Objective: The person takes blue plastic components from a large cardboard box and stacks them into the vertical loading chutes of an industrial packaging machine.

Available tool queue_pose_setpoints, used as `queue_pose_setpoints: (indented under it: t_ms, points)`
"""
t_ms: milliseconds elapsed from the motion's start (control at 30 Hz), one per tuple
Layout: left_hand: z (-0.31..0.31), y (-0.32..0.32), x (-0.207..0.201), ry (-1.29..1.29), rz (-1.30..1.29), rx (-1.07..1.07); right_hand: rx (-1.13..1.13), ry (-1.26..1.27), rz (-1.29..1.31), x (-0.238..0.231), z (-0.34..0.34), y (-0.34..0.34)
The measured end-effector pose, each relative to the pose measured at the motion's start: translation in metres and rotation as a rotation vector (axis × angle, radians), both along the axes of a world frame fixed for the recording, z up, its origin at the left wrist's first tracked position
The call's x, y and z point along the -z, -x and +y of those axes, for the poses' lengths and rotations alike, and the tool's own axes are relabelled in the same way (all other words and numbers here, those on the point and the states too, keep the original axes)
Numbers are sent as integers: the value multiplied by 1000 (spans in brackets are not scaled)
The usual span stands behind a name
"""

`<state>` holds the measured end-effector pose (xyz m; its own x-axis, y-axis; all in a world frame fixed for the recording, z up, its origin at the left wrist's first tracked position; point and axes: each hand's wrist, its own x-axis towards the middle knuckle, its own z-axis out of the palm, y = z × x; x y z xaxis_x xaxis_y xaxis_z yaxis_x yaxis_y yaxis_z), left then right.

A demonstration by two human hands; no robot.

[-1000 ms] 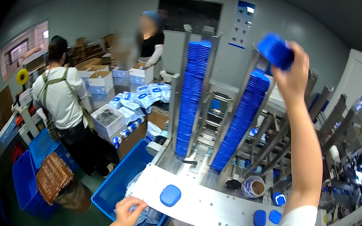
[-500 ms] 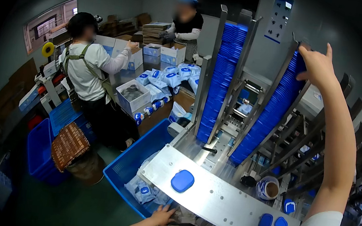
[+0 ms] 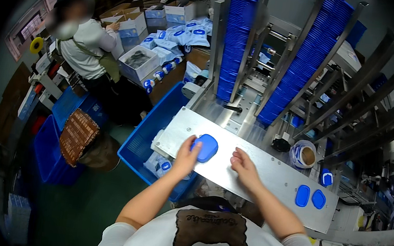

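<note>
Blue plastic lids, rounded and square-ish, lie on a long silvery metal plate [image 3: 259, 175] in front of me. My left hand [image 3: 185, 159] grips the left edge of one blue lid [image 3: 207, 148], its thumb over the rim; whether more lids sit under it I cannot tell. Over the middle of the plate hovers my right hand [image 3: 246, 169], fingers loosely bent and apart, holding nothing. Two more lids, one [image 3: 302, 195] and another [image 3: 318, 199], rest near the plate's right end. Beyond the plate, two tall metal racks hold a left lid stack [image 3: 238, 44] and a leaning right lid stack [image 3: 306, 57].
Left of the plate stands a blue crate [image 3: 139, 153] with wipe packs inside. Further back, two people work by cartons and a heap of wipe packs [image 3: 188, 33]. A roll of tape [image 3: 303, 154] and dark metal rails [image 3: 358, 89] are on the machine at right.
My right hand has come down from the top of the right lid stack to above the plate. My left hand has risen from the plate's near edge onto the lid. The view has tilted downward.
</note>
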<state>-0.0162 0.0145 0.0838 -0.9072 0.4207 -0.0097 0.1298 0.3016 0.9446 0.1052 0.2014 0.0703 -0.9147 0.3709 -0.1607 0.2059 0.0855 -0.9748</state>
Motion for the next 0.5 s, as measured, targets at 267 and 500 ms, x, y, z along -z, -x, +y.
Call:
queue_pose_setpoints:
  t_ms: [267,500]
  points:
    - [11,-31,12,-309,115,-36,289,433,174,-8,-92,24]
    - [4,-30,1,-442,285,40,89,519,224,-39,-73,29]
